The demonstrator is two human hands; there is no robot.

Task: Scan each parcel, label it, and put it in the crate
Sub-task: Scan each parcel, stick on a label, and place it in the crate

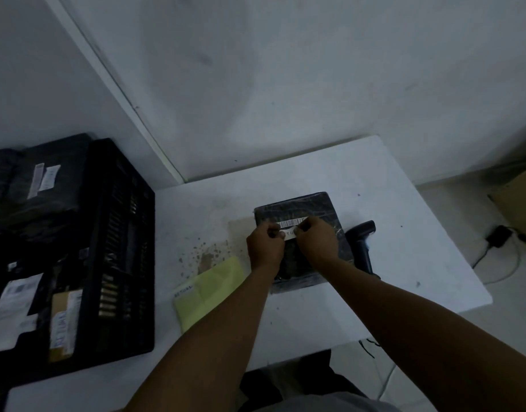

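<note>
My left hand (265, 244) and right hand (316, 237) pinch a white label (288, 233) between curled fingers, just above the black parcel (312, 209), which lies beside the scanner (362, 244), right of the crate (119, 248).

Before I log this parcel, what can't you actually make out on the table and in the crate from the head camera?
- White label wording: both hands pinch it, left hand, right hand; only a few letters show.
- Barcode strip on the black parcel: too small to read.
- Scanner base: hidden behind the right forearm.
- Crate contents: dark, cut off by the left edge.
- Yellow sheets: print blurred.
</note>
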